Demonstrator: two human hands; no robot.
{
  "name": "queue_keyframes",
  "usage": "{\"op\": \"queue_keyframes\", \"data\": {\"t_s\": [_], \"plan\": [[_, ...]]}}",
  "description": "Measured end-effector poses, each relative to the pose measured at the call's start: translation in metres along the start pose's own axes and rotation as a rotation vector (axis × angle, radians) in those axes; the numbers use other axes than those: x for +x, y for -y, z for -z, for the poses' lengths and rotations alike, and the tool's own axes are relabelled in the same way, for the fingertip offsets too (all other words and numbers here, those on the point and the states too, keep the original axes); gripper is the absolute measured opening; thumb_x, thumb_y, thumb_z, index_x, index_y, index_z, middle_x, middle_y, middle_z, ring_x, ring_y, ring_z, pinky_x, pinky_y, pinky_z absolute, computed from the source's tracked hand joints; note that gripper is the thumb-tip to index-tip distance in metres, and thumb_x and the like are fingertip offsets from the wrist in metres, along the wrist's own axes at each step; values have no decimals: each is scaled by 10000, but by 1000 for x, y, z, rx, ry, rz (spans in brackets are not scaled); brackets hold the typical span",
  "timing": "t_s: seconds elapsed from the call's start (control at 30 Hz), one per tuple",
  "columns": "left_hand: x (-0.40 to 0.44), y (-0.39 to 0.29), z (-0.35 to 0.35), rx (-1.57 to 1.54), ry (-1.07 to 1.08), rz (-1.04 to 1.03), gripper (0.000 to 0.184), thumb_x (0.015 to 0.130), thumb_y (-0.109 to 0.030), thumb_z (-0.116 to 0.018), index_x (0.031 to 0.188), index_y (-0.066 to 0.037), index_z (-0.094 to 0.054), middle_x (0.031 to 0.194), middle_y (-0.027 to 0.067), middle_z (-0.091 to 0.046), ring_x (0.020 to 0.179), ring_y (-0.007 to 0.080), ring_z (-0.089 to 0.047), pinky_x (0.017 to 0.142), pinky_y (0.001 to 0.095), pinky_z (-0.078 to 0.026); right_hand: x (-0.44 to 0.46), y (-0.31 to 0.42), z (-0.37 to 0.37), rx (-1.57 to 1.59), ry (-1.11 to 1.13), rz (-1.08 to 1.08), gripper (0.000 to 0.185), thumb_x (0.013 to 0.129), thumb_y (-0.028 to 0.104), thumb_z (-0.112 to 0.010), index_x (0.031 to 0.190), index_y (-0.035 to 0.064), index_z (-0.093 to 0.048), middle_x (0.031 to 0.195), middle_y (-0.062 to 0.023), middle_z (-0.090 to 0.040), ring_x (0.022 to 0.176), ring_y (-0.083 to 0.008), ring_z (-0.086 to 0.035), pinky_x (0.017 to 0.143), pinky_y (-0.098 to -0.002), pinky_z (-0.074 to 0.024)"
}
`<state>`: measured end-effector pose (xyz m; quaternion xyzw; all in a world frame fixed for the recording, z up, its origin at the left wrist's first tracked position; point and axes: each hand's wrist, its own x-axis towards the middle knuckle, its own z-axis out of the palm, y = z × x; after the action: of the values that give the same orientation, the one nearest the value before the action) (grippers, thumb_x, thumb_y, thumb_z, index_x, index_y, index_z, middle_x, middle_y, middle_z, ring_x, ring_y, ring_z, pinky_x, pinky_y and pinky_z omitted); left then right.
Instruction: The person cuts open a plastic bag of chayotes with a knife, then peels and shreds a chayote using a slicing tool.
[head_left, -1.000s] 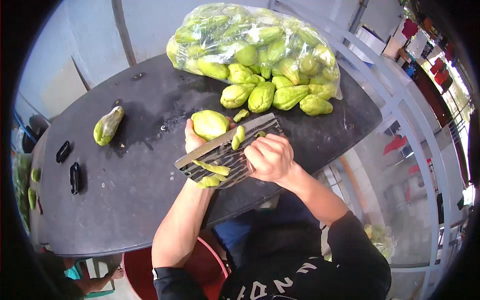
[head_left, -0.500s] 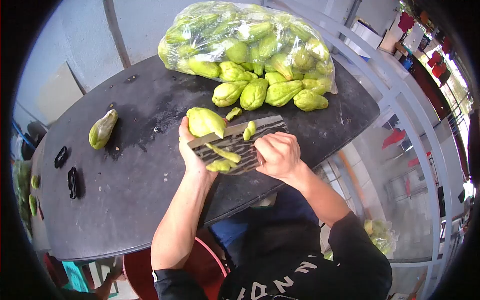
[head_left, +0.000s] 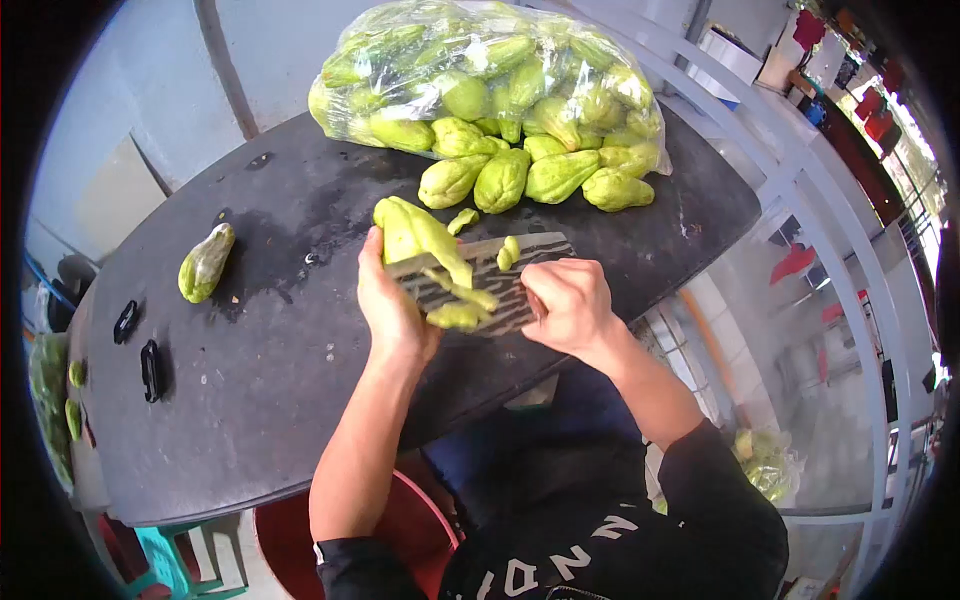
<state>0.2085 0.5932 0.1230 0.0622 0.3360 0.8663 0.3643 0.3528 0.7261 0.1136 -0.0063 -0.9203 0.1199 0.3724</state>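
Note:
My left hand [head_left: 393, 312] is closed around a green chayote [head_left: 400, 228], holding it up over the table. Part of its skin is cut away, and a strip hangs from its right end. My right hand [head_left: 573, 308] grips the handle of a wide-bladed cleaver [head_left: 512, 285], whose broad face is marked with dark streaks. The blade's upper edge meets the chayote. Several pieces of peel [head_left: 456, 317] cling to the blade. Just beyond the chayote lies a small peel scrap [head_left: 463, 221] on the table.
A large clear plastic bag [head_left: 480, 85] full of chayotes spills some onto the dark table [head_left: 270, 400] at the back. At left lie a lone chayote [head_left: 207, 263] and two black objects [head_left: 151, 371]. Below the front edge stands a red tub [head_left: 405, 530]; metal railings [head_left: 790, 180] run along the right.
The chayote has tilted in my left hand, and a longer pale strip now hangs over the cleaver. My right hand and the cleaver have shifted slightly right and up.

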Motion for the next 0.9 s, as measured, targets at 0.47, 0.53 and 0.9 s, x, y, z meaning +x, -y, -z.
{"op": "queue_keyframes", "data": {"t_s": [0.47,0.53,0.9], "plan": [[8,0,10,84,-2,-88,484,1011,-440,-398,1176,-33,-601,1064,141,-678,976,257,-655,900,399,-522,1,-16,-7,-22,-53,-69,228,621,82,-712,664,98,-489,570,-49,-564,534,-290,-608,487,-389,-478],[12,7,13,122,33,-161,478,1016,-408,-401,1289,-35,-521,1124,185,-660,1033,297,-655,921,439,-532,1,-7,-1,-30,-24,-39,233,621,84,-712,667,98,-484,563,-50,-557,527,-288,-602,483,-389,-475],[-2,-2,7,259,290,-255,544,1000,-302,-413,1413,52,-432,1329,162,-571,1189,230,-576,1033,361,-450,15,-9,6,60,-13,-89,235,654,107,-735,656,74,-502,564,-72,-572,539,-296,-618,498,-392,-483]]}}
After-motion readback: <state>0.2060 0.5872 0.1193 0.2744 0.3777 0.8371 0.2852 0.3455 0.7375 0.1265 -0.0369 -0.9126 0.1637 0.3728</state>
